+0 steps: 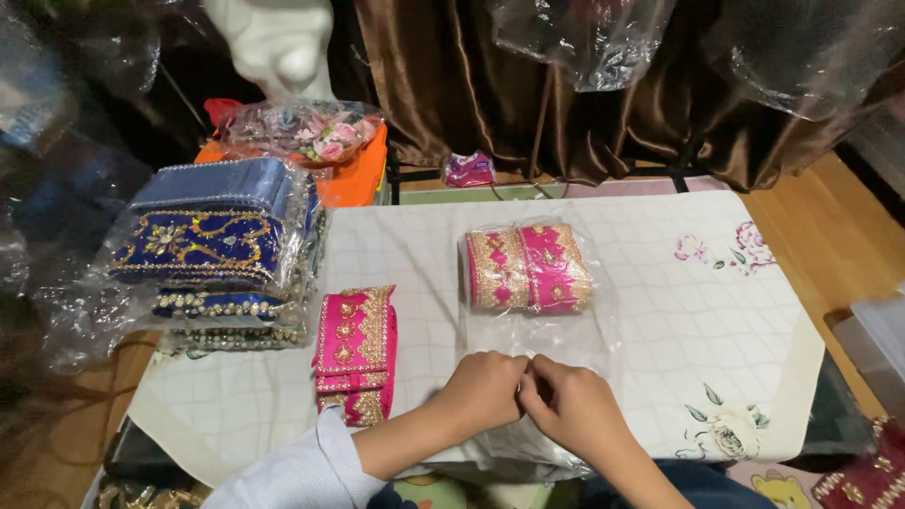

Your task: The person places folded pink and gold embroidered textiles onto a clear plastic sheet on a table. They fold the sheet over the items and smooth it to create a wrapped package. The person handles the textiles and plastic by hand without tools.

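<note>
A clear plastic bag (551, 339) lies on the white cloth-covered table (698, 320). Inside its far end sit two rolls of pink and gold embroidered trim (526, 268). My left hand (484, 391) and my right hand (570, 405) meet at the bag's near open edge, fingertips pinching the plastic together. A folded pink and gold trim piece (356, 353) lies just left of my left hand, outside the bag.
A stack of blue and gold embroidered boxes in plastic wrap (212, 254) stands at the table's left. Behind it are an orange box (353, 174) with bagged flowers, a small pink pouch (468, 170), and brown curtains (566, 85). Wooden floor lies to the right.
</note>
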